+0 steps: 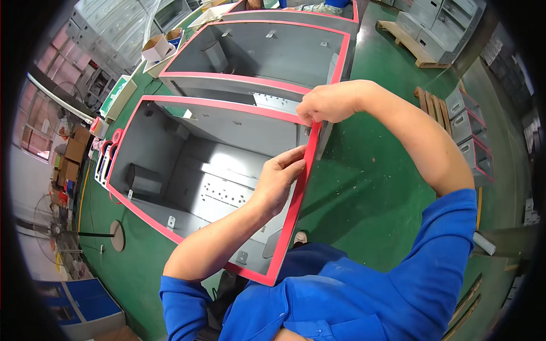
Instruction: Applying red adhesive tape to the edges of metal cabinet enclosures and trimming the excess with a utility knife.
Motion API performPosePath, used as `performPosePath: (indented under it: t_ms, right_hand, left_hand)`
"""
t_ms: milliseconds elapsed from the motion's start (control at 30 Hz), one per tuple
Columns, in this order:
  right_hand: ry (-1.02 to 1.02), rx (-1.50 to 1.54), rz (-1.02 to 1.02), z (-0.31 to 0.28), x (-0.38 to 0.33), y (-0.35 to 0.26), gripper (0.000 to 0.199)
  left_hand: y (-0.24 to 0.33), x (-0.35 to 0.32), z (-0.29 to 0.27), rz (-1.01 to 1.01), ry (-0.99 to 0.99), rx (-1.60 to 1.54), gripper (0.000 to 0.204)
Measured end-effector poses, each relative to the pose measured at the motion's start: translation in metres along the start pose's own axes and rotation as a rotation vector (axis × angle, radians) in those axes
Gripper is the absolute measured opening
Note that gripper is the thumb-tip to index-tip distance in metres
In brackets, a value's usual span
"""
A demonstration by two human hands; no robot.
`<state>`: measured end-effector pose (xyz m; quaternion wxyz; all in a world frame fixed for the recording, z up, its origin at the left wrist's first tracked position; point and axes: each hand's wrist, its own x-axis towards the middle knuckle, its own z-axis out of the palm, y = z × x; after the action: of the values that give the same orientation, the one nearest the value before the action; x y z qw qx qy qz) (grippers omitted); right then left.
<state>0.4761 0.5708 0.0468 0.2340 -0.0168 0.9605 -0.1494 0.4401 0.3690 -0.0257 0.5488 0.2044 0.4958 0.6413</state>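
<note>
Red strip [294,204] along the right rim of the nearest grey cabinet [222,128] could pucker or sit crooked if tension differs between left hand [277,181], fingers bunched against it, and right hand [331,103], curled at the corner, any pinch hidden.

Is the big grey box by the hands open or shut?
Open: the grey box has no cover on top, so its inside floor shows.

Left hand [276,177] forward, thumb and fingers close together; right hand [330,103] fingers curled, elbow [455,181] bent outward.
</note>
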Motion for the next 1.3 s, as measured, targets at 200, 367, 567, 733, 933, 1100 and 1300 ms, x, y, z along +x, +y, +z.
performPosePath:
  t_ms: [200, 367, 567, 733, 933, 1100, 1300]
  right_hand:
    - [0.032, 0.015, -0.057, 0.001, 0.002, 0.007, 0.013]
    - [0.042, 0.076, -0.074, 0.003, 0.003, 0.009, 0.014]
    - [0.016, 0.061, -0.037, 0.002, 0.005, 0.009, 0.017]
    - [-0.002, 0.02, -0.045, -0.002, 0.002, 0.005, 0.018]
    - [-0.015, 0.012, 0.004, -0.003, 0.002, 0.0, 0.018]
    - [-0.023, -0.01, 0.029, -0.007, -0.003, -0.008, 0.016]
    - [-0.036, -0.027, 0.02, -0.009, -0.003, -0.01, 0.016]
  left_hand:
    - [0.0, 0.001, 0.0, 0.008, -0.001, 0.008, 0.038]
    - [-0.002, 0.002, -0.002, -0.006, -0.003, 0.006, 0.038]
    - [0.0, 0.002, -0.001, -0.016, -0.01, -0.004, 0.038]
    - [0.001, 0.001, 0.0, -0.026, 0.004, -0.022, 0.038]
    - [0.0, 0.002, -0.001, -0.028, 0.024, -0.004, 0.038]
    - [-0.002, 0.003, -0.002, -0.026, 0.046, 0.004, 0.039]
    - [-0.001, 0.003, 0.0, -0.014, 0.033, -0.004, 0.039]
